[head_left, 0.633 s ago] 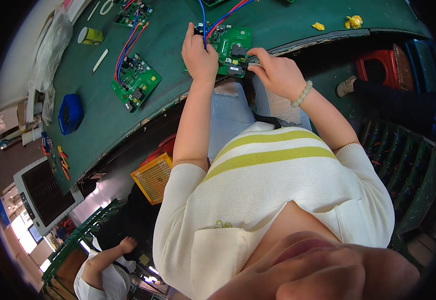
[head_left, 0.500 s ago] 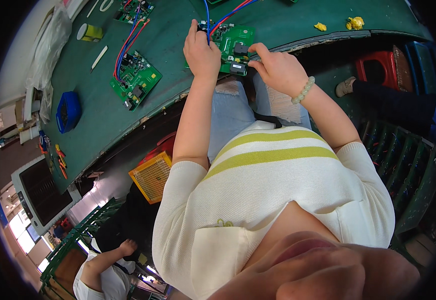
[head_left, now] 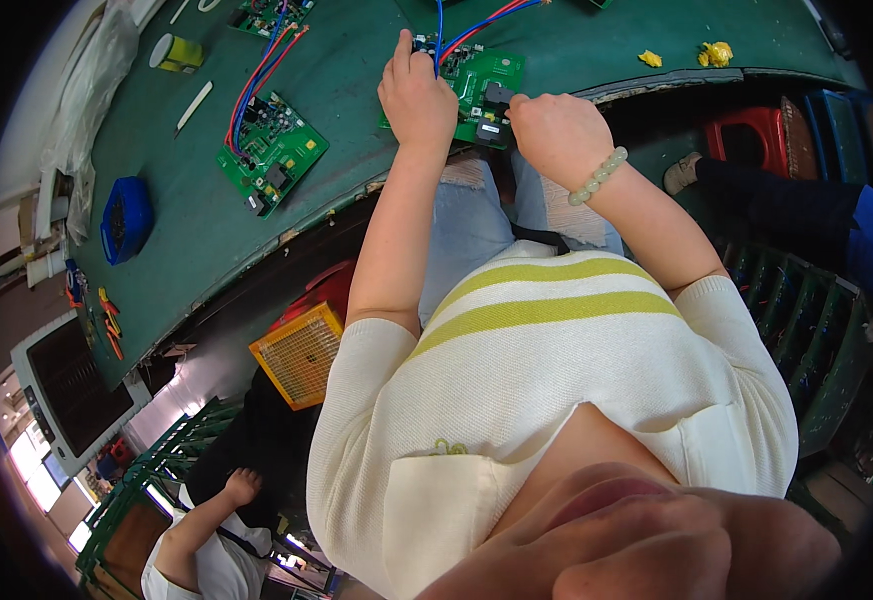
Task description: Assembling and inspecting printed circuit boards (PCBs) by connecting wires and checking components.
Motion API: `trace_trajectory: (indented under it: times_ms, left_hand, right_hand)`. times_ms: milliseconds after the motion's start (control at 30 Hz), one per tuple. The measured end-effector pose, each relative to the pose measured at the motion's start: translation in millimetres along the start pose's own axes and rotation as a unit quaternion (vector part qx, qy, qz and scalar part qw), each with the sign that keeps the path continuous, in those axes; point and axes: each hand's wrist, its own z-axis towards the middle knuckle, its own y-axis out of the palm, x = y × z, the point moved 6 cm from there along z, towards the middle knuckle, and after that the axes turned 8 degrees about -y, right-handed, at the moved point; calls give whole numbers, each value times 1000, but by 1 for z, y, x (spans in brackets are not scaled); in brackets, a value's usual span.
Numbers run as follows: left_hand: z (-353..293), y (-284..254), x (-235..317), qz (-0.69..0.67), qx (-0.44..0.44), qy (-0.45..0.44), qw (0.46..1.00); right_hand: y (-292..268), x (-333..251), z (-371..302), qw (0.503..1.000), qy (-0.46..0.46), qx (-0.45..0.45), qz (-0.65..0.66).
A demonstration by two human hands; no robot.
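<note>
A green circuit board [head_left: 502,68] with black blocky parts and red and blue wires lies at the front edge of the green bench. Over its left side rests my left hand [head_left: 417,105], gripping the board there; its thumb is hidden. My right hand [head_left: 562,140], with a beaded bracelet on the wrist, is closed at the board's right edge beside a black part. Its fingertips are pressed together, and whatever they hold is too small or hidden to make out.
Left of my hands lies another wired circuit board [head_left: 292,145]. Beyond it are a white stick tool [head_left: 194,105], a yellow-green cup [head_left: 177,53] and a blue tray [head_left: 127,220]. Yellow lumps [head_left: 716,54] sit at the right. Another person's arm [head_left: 202,525] shows lower left.
My right thumb and index finger were apart and have come together, with the hand turned more palm down at the board's edge. My left hand keeps its place on the board.
</note>
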Motion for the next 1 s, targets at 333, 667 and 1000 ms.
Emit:
trace_trajectory:
  times_ms: [333, 667, 1000]
  left_hand:
    - [0, 1, 0, -5, 1, 4, 1000]
    - [0, 0, 3, 13, 8, 21, 1000]
    - [0, 0, 0, 14, -14, -5, 1000]
  right_hand:
    - [1, 8, 6, 996, 42, -75, 26]
    - [18, 26, 8, 980, 78, -87, 164]
    - [7, 5, 3, 996, 71, -39, 30]
